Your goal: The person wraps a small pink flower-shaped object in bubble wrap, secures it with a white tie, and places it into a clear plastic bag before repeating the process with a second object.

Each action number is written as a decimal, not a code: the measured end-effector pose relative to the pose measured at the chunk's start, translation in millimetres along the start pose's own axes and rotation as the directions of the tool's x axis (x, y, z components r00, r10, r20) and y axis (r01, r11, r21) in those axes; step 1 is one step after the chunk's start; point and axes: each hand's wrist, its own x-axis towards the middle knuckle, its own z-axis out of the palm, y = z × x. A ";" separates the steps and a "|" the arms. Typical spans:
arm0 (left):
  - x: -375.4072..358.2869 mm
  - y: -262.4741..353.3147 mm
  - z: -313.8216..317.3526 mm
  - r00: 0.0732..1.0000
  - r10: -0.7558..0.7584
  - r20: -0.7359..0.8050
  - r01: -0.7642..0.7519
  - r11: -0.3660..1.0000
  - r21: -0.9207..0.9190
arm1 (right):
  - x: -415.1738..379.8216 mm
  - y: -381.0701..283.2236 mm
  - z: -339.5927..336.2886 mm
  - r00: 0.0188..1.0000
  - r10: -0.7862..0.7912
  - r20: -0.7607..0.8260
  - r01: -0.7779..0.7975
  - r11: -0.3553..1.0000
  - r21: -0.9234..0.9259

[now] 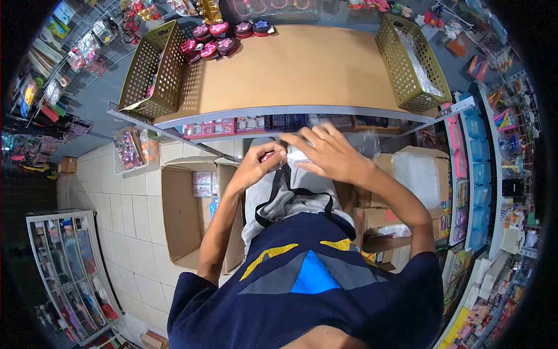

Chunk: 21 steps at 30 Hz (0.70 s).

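Above the lap, my left hand (256,166) is closed around a small pink and dark item (268,156). Close to its right, my right hand (328,152) is blurred by motion, its fingers raised and spread; whether anything is between its lower fingers cannot be made out. A small white piece (297,156) shows between the two hands. Several pink and dark flower-topped items (226,46) sit at the back left of the wooden shelf (290,72), beside an olive perforated basket (152,70).
Another olive basket (411,64) holds clear plastic at the shelf's right end. Below it are an open cardboard box (177,218) on the left and boxes with clear wrap (416,177) on the right. The shelf's metal front edge (302,109) lies just beyond the hands.
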 end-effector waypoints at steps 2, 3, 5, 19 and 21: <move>-1.2 -1.0 -8.8 0.998 0.050 0.045 -0.054 0.993 0.103 | -5.0 14.2 12.1 0.980 -0.006 0.200 -0.013 0.995 0.097; -2.6 0.7 -10.1 0.991 0.096 0.088 -0.112 0.975 0.192 | -8.7 18.5 20.2 0.987 -0.056 0.153 0.029 0.985 0.170; -5.6 4.1 -10.6 0.967 0.169 0.190 -0.229 0.906 0.355 | -15.9 23.4 33.4 0.990 -0.135 0.050 0.114 0.944 0.310; 0.9 4.2 3.3 0.921 0.221 0.321 -0.273 0.953 0.128 | -29.7 13.7 11.7 0.961 -0.266 0.079 -0.202 -0.479 0.854; 0.1 10.5 9.5 0.929 0.219 0.297 -0.273 0.950 0.151 | -33.1 11.0 14.8 0.978 -0.207 -0.006 -0.116 -0.570 0.814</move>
